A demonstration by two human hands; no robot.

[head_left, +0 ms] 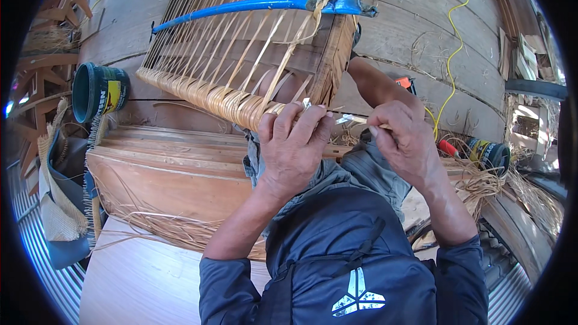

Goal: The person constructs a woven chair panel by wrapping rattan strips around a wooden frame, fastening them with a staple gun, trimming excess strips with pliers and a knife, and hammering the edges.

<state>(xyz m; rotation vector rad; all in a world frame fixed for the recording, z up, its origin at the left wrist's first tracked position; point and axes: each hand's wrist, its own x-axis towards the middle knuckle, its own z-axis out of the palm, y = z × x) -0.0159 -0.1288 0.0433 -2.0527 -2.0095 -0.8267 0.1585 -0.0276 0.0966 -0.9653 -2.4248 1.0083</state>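
Observation:
A wooden frame point(338, 54) strung with pale rattan strands lies before me, its near rail point(205, 97) tightly wrapped in rattan. My left hand point(292, 144) curls its fingers over the right end of that rail, by the frame's corner. A small white bit point(307, 103) shows at its fingertips. To the right, my right hand point(400, 138) is closed in a pinch on a thin pale strip point(359, 120), which points toward the left hand. Its exact kind is too small to make out. A blue tube point(265, 4) crosses above the strands, tied to the frame's side with rattan.
A dark green bucket point(90, 93) lies tipped at the left, near a woven mat piece point(60, 210). Loose rattan strips point(162, 225) lie along the wooden bench point(174, 174). At the right are another bucket point(489, 155), a red-handled tool point(447, 148) and a yellow cord point(453, 48).

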